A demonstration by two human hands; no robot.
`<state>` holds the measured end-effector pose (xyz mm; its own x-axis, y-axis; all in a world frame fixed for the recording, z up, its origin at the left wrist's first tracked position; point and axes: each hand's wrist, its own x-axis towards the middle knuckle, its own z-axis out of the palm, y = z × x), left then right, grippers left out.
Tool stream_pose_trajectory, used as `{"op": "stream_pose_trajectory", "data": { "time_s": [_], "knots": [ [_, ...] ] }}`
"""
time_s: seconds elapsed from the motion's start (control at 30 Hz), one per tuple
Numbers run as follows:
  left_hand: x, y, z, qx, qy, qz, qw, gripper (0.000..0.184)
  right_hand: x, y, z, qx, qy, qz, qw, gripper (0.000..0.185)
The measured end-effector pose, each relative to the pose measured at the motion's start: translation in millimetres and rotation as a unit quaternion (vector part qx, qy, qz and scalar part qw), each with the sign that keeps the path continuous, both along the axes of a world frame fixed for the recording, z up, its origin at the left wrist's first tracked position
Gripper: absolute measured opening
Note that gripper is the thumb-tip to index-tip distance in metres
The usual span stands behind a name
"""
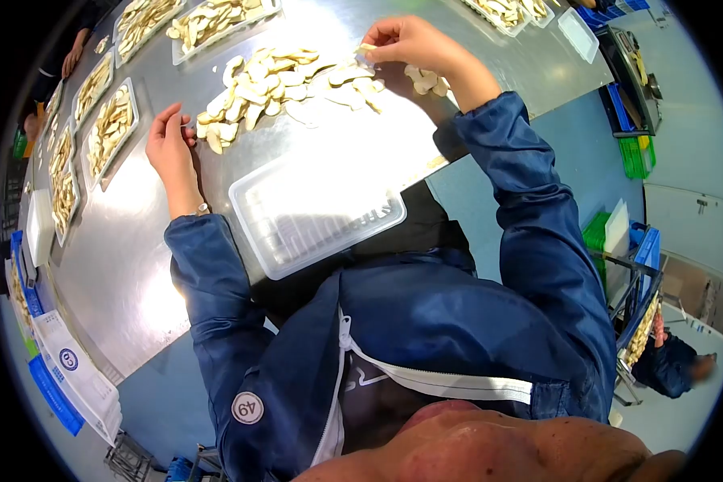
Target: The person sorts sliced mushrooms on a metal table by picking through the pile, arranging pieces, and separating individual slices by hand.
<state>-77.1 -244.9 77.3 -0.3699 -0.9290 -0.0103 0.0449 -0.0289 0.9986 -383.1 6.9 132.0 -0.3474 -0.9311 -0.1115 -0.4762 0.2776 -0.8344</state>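
Observation:
Pale sliced pieces (pixel 257 88) lie in a loose heap on the metal table (pixel 169 233). My right hand (pixel 414 44) is at the heap's right end, its thumb and fingertips pinched on a pale slice (pixel 366 48). At the heap's left end is my left hand (pixel 171 149), fingers curled and partly apart; I cannot make out anything held in it. A clear plastic tray (pixel 277 261) with a ribbed base sits at the table edge nearest my body, with no slices visible in it. A small cluster of slices (pixel 427 80) lies below my right wrist.
Filled trays (pixel 128 120) stand along the left, with others (pixel 186 55) at the top. An empty tray (pixel 578 36) is at the upper right. Another person's hand (pixel 74 58) shows at the far upper left. A person (pixel 671 365) is at the lower right near a rack.

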Motion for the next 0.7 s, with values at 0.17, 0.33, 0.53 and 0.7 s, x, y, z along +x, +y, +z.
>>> {"op": "stream_pose_trajectory", "data": {
  "time_s": [0.17,0.33,0.53,0.7],
  "knots": [
    [1,-2,-3,0.001,0.009,0.000,1.000,0.017,19,12,16,-0.001,0.107,0.047,0.993,0.013],
    [1,-1,-1,-0.003,-0.021,-0.004,1.000,0.020,25,19,9,-0.058,0.207,0.054,0.975,0.016],
    [-1,-1,-2,-0.004,-0.007,0.003,1.000,0.017,28,-14,7,-0.070,0.265,0.066,0.959,0.021],
    [2,-3,-2,0.002,-0.010,-0.003,1.000,0.019,35,-47,-17,0.000,0.349,0.034,0.936,0.028]
  ]
}}
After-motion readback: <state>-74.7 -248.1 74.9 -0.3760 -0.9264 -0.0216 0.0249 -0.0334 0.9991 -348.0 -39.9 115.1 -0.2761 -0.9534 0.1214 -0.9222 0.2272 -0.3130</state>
